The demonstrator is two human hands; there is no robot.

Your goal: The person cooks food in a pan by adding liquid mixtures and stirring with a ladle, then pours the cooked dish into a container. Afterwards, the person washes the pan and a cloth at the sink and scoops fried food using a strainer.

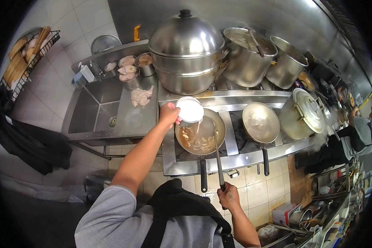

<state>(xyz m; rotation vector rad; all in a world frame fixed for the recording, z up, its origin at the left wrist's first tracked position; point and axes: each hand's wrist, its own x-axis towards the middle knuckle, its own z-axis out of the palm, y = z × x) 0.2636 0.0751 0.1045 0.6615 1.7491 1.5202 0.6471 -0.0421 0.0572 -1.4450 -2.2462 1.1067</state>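
My left hand (170,114) is closed on the rim of a small white bowl (191,110), which tilts over the near-left frying pan (221,125). A thin pale stream runs from the bowl into the pan. Brown sauce with several pale pieces (190,139) lies in this pan. My right hand (229,196) is wrapped round the long handle of a ladle (219,163). The ladle's far end reaches into the pan, and I cannot make out its bowl clearly. The pan's black handle (203,175) points toward me, with neither hand on it.
A second frying pan (260,122) sits on the burner to the right, beside a lidded pot (304,113). Behind stand a domed steamer (186,53) and tall pots (250,58). A sink (91,107) and metal tubs of raw meat (132,82) are left. Another person (351,134) stands far right.
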